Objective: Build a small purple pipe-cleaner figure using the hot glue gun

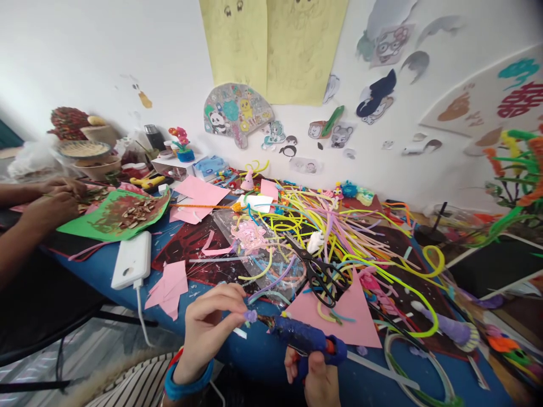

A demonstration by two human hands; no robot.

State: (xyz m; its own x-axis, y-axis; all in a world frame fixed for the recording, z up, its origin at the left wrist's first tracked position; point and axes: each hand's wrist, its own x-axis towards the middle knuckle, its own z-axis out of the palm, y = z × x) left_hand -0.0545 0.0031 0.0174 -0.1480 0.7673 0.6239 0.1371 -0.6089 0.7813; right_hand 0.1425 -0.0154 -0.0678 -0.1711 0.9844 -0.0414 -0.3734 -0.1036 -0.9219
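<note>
Blue glue gun [292, 332] in right hand [319, 373], fingers wrapped round its handle. Left hand [214, 321]: thumb and fingertip pinched together on small purple piece [250, 316], at the gun's nozzle end; contact unclear. Black scissors [314, 270] and heaped pipe cleaners [339, 227] lie beyond the gun; white power bank [132, 260], left of it.

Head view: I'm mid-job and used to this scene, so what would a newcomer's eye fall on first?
Probably the tangle of bright yellow, pink and purple stems across the middle, with black scissors at its near side. Next, low in front, the blue glue gun in the right hand, its nozzle towards a small purple piece pinched in the left hand.
</note>
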